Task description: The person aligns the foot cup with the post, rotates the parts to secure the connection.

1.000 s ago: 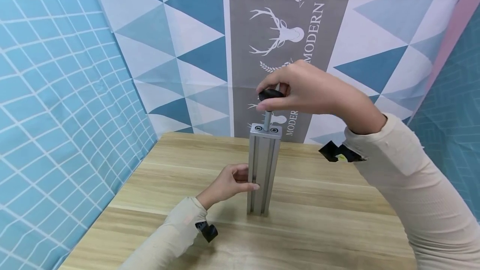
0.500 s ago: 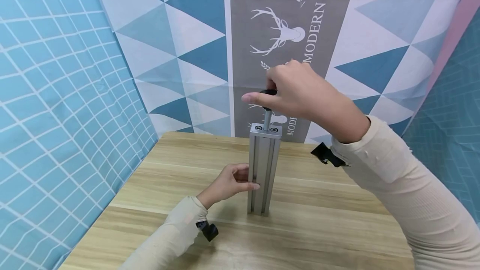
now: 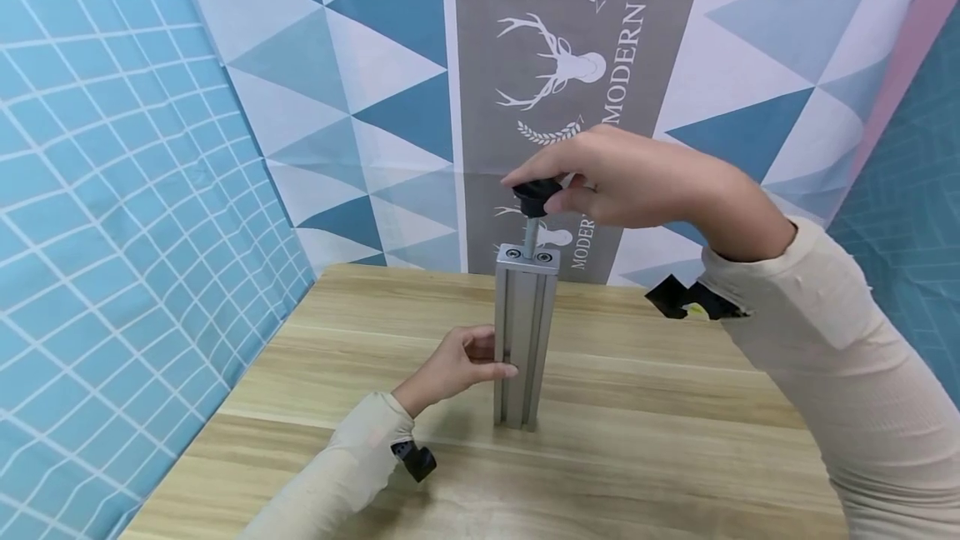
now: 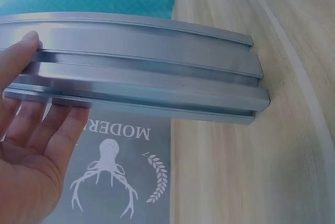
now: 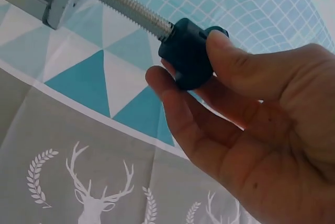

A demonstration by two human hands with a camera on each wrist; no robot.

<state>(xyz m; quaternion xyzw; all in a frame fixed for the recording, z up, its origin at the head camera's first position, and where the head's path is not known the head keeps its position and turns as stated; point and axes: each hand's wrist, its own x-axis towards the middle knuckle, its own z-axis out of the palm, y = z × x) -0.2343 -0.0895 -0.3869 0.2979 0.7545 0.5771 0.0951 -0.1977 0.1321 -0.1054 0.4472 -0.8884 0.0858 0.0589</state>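
Now, upright on the tabletop [image 3: 637, 448], metal profile [image 3: 524, 315], threaded rod [image 3: 531, 238] and black knob [image 3: 534, 198] share one vertical axis; right hand [image 3: 607, 177], nearer the knob, pinches it, left hand [image 3: 461, 363] gripping the profile below.

I see the right hand [image 3: 637, 177] has swung its wrist toward the person's right; the thumb [image 3: 564, 200], stretched across the black knob [image 3: 536, 198] half a second ago, has drawn back to its side, so the knob now shows between thumb and forefinger.

Smooth metal profile [image 3: 523, 340]; plastic-looking knob [image 3: 533, 200]; wood-grain tabletop [image 3: 637, 448].
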